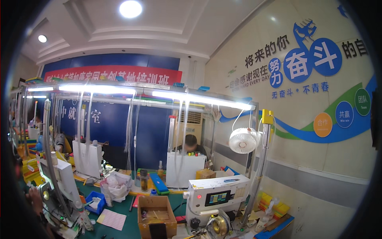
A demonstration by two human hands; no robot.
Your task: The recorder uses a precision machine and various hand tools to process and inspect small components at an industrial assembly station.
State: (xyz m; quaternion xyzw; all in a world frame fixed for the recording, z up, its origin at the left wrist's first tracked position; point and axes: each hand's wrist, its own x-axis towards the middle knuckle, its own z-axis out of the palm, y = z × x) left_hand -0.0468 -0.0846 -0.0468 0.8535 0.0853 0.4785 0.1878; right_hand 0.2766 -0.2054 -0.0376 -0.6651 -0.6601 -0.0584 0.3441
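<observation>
Neither of my hands is in view. Closest to the lower edge, a dark phone-like slab (158, 231) stands against the front of an open cardboard box (156, 203). A few small things lie inside the box. To its right is a white machine (217, 195) with a small screen, a red light and a blue pen on top. A round brass-coloured wheel (220, 225) sits at the machine's lower front. Left of the box, a printed paper sheet (112, 219) lies on the green tabletop (129, 227).
A blue bin (95, 202) and a plastic bag (115, 183) stand left of the box. A white fan (243, 140) hangs from the metal frame (259, 167). Yellow trays (274, 207) lie at right. One person (191, 145) sits behind a far machine; another's hand (35, 198) shows at far left.
</observation>
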